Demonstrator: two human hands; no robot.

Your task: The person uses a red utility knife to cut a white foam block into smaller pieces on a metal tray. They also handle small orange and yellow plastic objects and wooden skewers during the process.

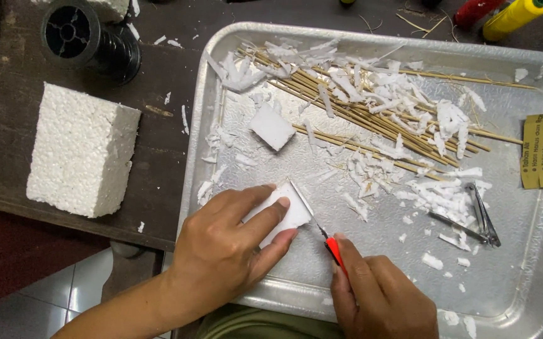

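My left hand (pixel 224 248) presses a small white foam piece (pixel 287 212) flat on the metal tray (pixel 529 276) near its front edge. A red-handled craft knife (pixel 322 235) is gripped in my right hand (pixel 381 295), and its blade lies along the foam piece's right edge. A second small foam block (pixel 272 126) sits loose further back on the tray. White foam shavings (pixel 438 188) are scattered over the tray.
A bundle of thin bamboo sticks (pixel 372 113) lies across the back of the tray. Nail clippers (pixel 482 220) and a sandpaper strip (pixel 535 150) rest at the right. A large foam block (pixel 83 150) and a black spool (pixel 89 37) stand on the dark table at left. Yellow and red bottles (pixel 510 16) stand at the back right.
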